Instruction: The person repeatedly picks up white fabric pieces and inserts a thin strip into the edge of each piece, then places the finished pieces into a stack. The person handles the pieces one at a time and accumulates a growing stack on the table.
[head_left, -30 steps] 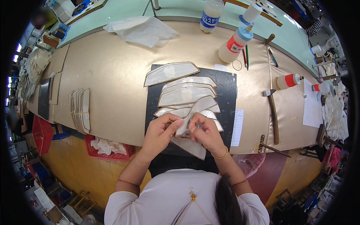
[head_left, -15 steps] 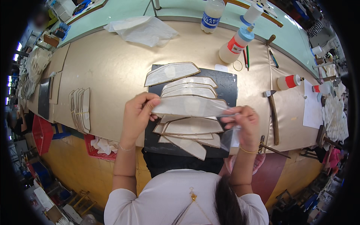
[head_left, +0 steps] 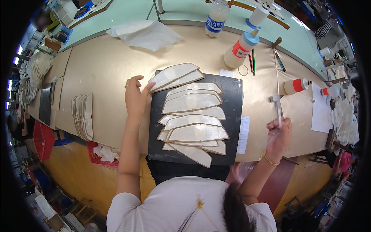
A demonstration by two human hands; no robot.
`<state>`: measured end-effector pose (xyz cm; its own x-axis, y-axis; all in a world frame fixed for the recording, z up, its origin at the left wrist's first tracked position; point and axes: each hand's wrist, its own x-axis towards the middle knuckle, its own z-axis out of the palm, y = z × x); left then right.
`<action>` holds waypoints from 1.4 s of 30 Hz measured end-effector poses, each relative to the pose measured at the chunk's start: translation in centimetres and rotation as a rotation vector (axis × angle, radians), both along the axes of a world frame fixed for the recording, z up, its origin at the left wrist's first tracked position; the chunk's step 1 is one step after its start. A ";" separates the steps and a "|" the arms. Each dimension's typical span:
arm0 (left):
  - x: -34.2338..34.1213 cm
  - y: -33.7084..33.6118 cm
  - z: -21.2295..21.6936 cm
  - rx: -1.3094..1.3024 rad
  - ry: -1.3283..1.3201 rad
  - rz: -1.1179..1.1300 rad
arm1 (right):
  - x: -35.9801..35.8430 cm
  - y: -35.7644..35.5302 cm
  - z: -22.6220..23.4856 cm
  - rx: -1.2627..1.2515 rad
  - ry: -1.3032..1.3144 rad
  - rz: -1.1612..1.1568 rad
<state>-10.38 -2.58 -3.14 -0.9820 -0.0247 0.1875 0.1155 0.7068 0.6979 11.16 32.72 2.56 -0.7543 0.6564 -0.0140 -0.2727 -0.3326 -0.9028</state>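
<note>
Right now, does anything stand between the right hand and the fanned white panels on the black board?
Nothing raised is visible between the right hand, which holds clear film, and the white panels; only a lined paper slip lies flat beside the board.

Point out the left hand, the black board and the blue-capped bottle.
Left hand (head_left: 135, 98): head view, back of the hand.
Black board (head_left: 232, 101): head view, bare right side.
Blue-capped bottle (head_left: 239, 51): head view, red label.

Hands (head_left: 135, 98) well apart, right curled
</note>
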 end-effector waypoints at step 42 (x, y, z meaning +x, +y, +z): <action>11.7 4.2 4.7 0.092 0.132 -0.605 | -6.6 -14.3 -1.7 0.358 -0.412 0.679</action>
<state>1.30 1.58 1.51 -0.7960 0.5064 0.3315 0.5657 0.4275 0.7052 4.58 18.43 0.87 -0.9644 0.0837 -0.2507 0.2530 0.0181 -0.9673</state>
